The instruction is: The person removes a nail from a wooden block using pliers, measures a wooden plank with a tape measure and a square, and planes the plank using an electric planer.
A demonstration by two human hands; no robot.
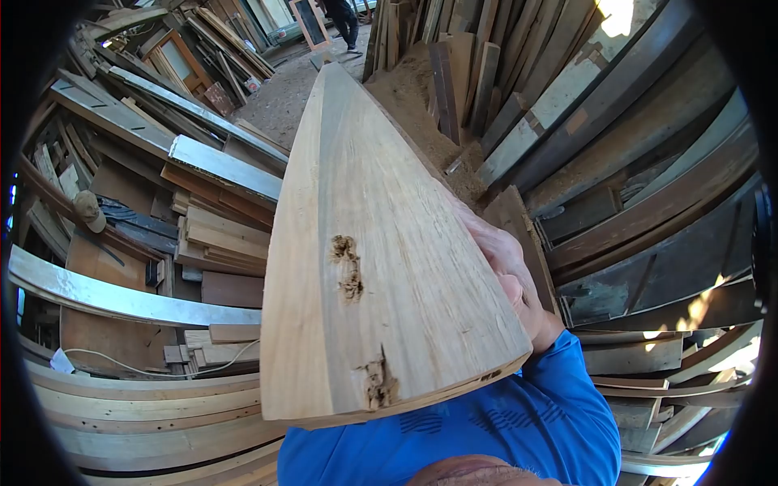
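A long, thick wooden plank point(389, 243) stretches away from my chest, its near end broad and close below the camera. Its pale face carries a darker grey strip, plus two rough brown holes with crumbled wood. My right hand point(510, 263) grips the plank's right edge, partly hidden by the board. A blue sleeve leads down from that wrist. My left hand does not show; the plank or my body may cover it.
Stacked boards point(223, 239) fill the left side, near a cap point(89, 211) and a thin white cable point(154, 373). Upright timbers point(486, 89) and long beams point(648, 178) crowd the right. Sawdust point(409, 97) covers ground ahead; a person point(342, 23) stands at the far end.
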